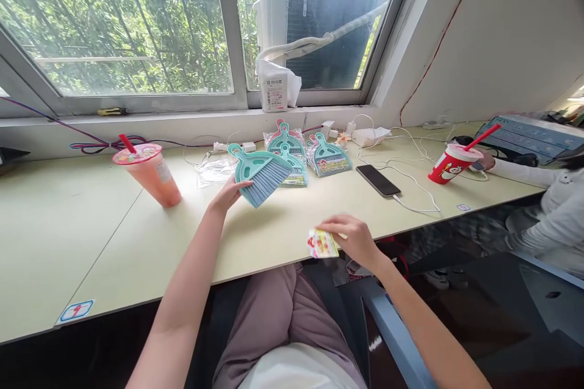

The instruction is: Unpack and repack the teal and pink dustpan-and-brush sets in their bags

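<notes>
My left hand [229, 194] grips a mint-green dustpan with a small brush [263, 177] nested in it, its blue-grey bristles facing right. The set is tilted above the table. Over the table's front edge, my right hand [350, 236] pinches a small printed card [322, 244] in yellow, white and red. Behind the held set lie several more dustpan-and-brush sets, among them a bagged one [329, 157] with a printed card and a partly covered one [295, 171]. Some handles at the back are pink.
A pink drink cup [152, 176] stands left, a red cup [451, 164] right. A black phone [378, 180] charges by a white cable [422, 185]. Clear plastic wrapping [216, 171] lies behind my left hand. Another person's sleeve [524, 171] reaches in from the right.
</notes>
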### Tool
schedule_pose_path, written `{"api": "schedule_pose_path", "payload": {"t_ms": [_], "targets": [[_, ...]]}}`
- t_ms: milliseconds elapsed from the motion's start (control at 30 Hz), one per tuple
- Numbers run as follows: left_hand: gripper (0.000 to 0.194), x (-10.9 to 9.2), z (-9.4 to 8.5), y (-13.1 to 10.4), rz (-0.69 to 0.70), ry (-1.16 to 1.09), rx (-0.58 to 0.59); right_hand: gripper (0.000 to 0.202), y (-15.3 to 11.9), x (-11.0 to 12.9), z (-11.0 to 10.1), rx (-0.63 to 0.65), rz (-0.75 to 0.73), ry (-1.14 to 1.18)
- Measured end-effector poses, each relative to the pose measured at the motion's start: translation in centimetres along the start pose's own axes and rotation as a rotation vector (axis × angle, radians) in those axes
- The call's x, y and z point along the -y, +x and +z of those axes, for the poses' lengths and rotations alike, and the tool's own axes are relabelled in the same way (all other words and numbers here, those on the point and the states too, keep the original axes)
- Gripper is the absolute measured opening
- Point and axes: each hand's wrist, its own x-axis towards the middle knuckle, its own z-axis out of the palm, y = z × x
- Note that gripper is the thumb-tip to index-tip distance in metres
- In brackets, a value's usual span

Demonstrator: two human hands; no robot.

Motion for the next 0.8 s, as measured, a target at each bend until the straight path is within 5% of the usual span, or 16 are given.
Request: {"api": "schedule_pose_path", "payload": {"t_ms": [133, 200, 333, 500, 800], "targets": [[0.088, 0.3, 0.1, 0.0, -0.031, 0.007, 0.032, 0.032, 5.7, -0.7, 0.4, -0.532, 0.24, -0.156], [0.085, 0.4, 0.3, 0.1, -0.041, -0.012, 0.03, 0.032, 8.9, -0.9, 2.1, -0.611, 0.301, -0.247], [0.065, 0.6, 0.6, 0.0, -0.031, -0.077, 0.048, 0.037, 13.3, 0.4, 7.6, -0.365, 0.186, -0.397], [0.061, 0.6, 0.8, -0.1, 0.005, -0.119, 0.07, 0.043, 14.2, 2.2, 12.9, -0.005, 0.028, -0.438], [0.078, 0.4, 1.3, -0.3, -0.008, -0.081, 0.091, 0.05, 13.1, -0.1, 12.7, -0.005, 0.15, -0.193]]}}
